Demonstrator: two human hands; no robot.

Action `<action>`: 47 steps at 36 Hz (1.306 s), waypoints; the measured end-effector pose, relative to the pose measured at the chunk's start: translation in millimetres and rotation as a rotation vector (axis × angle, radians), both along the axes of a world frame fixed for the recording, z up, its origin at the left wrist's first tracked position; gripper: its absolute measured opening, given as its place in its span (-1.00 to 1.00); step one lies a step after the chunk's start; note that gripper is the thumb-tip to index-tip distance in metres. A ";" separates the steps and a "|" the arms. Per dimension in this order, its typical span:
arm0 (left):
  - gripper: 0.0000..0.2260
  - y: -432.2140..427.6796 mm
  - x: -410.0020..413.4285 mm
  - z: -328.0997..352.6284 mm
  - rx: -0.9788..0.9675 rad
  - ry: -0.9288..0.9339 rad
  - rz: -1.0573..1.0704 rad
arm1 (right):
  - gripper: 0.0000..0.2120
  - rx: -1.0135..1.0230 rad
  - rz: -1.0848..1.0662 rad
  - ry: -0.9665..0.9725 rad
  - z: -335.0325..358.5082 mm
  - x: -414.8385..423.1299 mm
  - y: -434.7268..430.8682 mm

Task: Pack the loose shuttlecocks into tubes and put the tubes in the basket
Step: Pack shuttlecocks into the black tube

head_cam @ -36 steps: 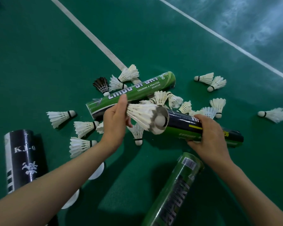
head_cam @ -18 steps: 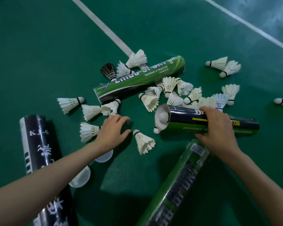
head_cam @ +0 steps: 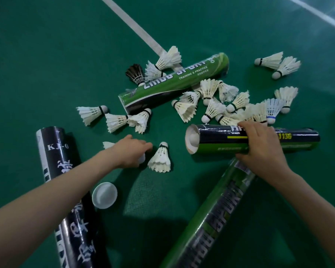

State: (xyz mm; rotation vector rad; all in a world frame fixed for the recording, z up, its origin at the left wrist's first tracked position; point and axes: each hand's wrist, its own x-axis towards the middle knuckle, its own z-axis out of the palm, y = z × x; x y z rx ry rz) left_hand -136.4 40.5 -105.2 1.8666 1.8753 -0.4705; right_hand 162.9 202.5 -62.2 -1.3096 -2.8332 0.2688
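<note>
Fingers of the right hand [head_cam: 259, 149] round the dark tube [head_cam: 217, 140]

The right hand grips the dark tube from above. Its fingers [head_cam: 251, 126] are curled over the far side and the thumb presses the near side. The tube is held level, low over the green floor [head_cam: 46, 55]. Its open mouth points left, and a white cork [head_cam: 193, 136] shows inside.

Left of the dark tube, the left hand [head_cam: 132, 151] is low over the floor, back upward, with its fingers [head_cam: 147, 147] bent downward. White feathers [head_cam: 107, 145] stick out beside its wrist, but I cannot tell whether these fingers hold anything. Between this hand and the mouth of the dark tube lies one loose shuttlecock [head_cam: 160, 158].

Just beyond the dark tube is a heap of shuttlecocks [head_cam: 217, 105], the nearest ones right at its wall. Farther beyond lies a green tube [head_cam: 174, 82], with a black shuttlecock [head_cam: 134, 73] at its far side. A second green tube [head_cam: 211, 215] lies on the camera side of the dark tube, with its end under the right hand. Well left of the dark tube lies a black tube [head_cam: 54, 157] with white characters, and a white lid [head_cam: 104, 195] lies just beside it.
</note>
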 end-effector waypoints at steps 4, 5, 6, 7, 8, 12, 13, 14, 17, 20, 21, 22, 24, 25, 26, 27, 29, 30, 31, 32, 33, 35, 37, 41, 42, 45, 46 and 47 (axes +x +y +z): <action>-0.80 7.3 -13.2 3.5 0.026 -0.295 0.208 | -0.23 -0.002 -0.004 0.007 1.8 -0.2 -1.6; -0.80 10.7 -17.2 8.9 0.048 -0.356 0.264 | -0.22 -0.003 -0.003 0.015 1.9 0.1 -1.7; -0.80 14.9 -20.4 18.2 0.077 -0.405 0.317 | -0.22 -0.004 0.000 0.025 1.6 0.5 -1.6; -0.80 19.5 -23.3 29.8 0.113 -0.456 0.371 | -0.22 -0.008 0.003 0.032 0.8 0.7 -1.4; -0.81 24.0 -25.1 43.3 0.152 -0.543 0.439 | -0.22 -0.014 0.003 0.035 0.4 1.0 -1.5; -0.88 32.7 -13.6 86.5 0.205 -1.182 0.697 | -0.21 -0.023 -0.030 0.046 3.0 0.0 0.4; -0.89 34.2 -4.8 91.6 0.200 -1.312 0.691 | -0.21 -0.024 -0.043 0.048 4.7 -0.3 1.0; -0.88 36.0 5.7 93.5 0.202 -1.430 0.691 | -0.21 -0.026 -0.053 0.055 6.3 -0.6 1.9; -0.83 44.6 35.3 90.7 0.256 -1.683 0.789 | -0.24 -0.032 -0.074 0.091 10.5 -2.6 4.5; -0.82 52.9 56.2 87.4 0.337 -1.800 0.859 | -0.25 -0.036 -0.092 0.107 13.0 -4.2 4.3; -0.79 55.9 61.6 86.6 0.351 -1.794 0.857 | -0.26 -0.036 -0.094 0.110 13.6 -4.4 3.9; -0.74 58.4 66.5 87.1 0.360 -1.764 0.845 | -0.26 -0.036 -0.095 0.115 13.8 -4.1 3.7; -0.70 62.7 74.1 86.0 0.394 -1.682 0.808 | -0.27 -0.041 -0.099 0.135 14.3 -2.7 3.6; -0.71 63.7 76.6 83.7 0.416 -1.644 0.794 | -0.27 -0.047 -0.100 0.144 14.5 -2.1 3.6; -0.71 64.1 78.4 80.9 0.436 -1.607 0.792 | -0.27 -0.051 -0.096 0.151 14.5 -1.3 3.6; -0.70 64.0 79.6 77.5 0.449 -1.574 0.801 | -0.27 -0.049 -0.090 0.156 14.4 -0.8 3.1; -0.67 64.0 83.8 75.5 0.456 -1.523 0.847 | -0.28 -0.042 -0.085 0.163 15.0 -1.2 0.7; -0.65 64.6 86.9 77.2 0.451 -1.492 0.867 | -0.28 -0.042 -0.086 0.164 14.9 -2.0 -0.5; -0.62 65.7 90.8 79.2 0.448 -1.447 0.870 | -0.28 -0.043 -0.083 0.158 14.6 -3.3 -1.8; -0.61 66.5 94.7 81.9 0.458 -1.396 0.854 | -0.28 -0.044 -0.076 0.148 13.6 -5.0 -2.6; -0.63 66.9 98.5 84.7 0.479 -1.326 0.819 | -0.28 -0.042 -0.067 0.137 12.5 -6.6 -3.0; -0.64 66.6 103.8 86.0 0.510 -1.180 0.771 | -0.27 -0.039 -0.063 0.114 10.1 -8.4 -2.1; -0.57 66.3 105.4 85.5 0.510 -1.096 0.774 | -0.25 -0.036 -0.059 0.101 11.3 -9.6 -2.6; -0.63 64.3 110.2 85.4 0.576 -1.083 0.723 | -0.25 0.019 0.103 0.196 17.1 -20.1 -13.2; -0.63 64.5 112.2 84.7 0.582 -1.086 0.708 | -0.27 0.042 0.151 0.209 18.4 -24.4 -15.2; -0.61 65.3 115.6 80.2 0.637 -1.093 0.696 | -0.28 0.019 0.209 0.202 23.1 -33.7 -15.8; -0.59 65.0 115.1 78.4 0.665 -1.058 0.675 | -0.29 -0.002 0.207 0.204 25.2 -35.0 -16.1; -0.57 64.0 114.1 77.4 0.691 -1.014 0.639 | -0.29 -0.014 0.204 0.208 26.8 -35.7 -16.6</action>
